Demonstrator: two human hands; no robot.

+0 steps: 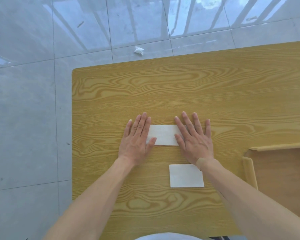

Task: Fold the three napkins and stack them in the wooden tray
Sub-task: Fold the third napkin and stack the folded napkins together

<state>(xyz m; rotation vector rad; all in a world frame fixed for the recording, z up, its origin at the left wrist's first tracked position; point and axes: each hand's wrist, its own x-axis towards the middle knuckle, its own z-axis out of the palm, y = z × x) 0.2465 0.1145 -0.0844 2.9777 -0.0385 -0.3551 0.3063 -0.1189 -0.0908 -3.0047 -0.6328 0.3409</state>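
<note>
I see two plain white napkins (163, 135) on a yellow table (163, 94) with swirling wood grain. The tray (282, 179) is light brown.

bright daylight | window-bar glare on floor tiles (180, 23) | soft shadows | wide-angle edge bending | slightly soft focus

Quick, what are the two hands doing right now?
Left hand: open, flat, pressing the left end of the folded napkin.
Right hand: open, flat, pressing that napkin's right end.
Neither hand is gripping anything.
</note>
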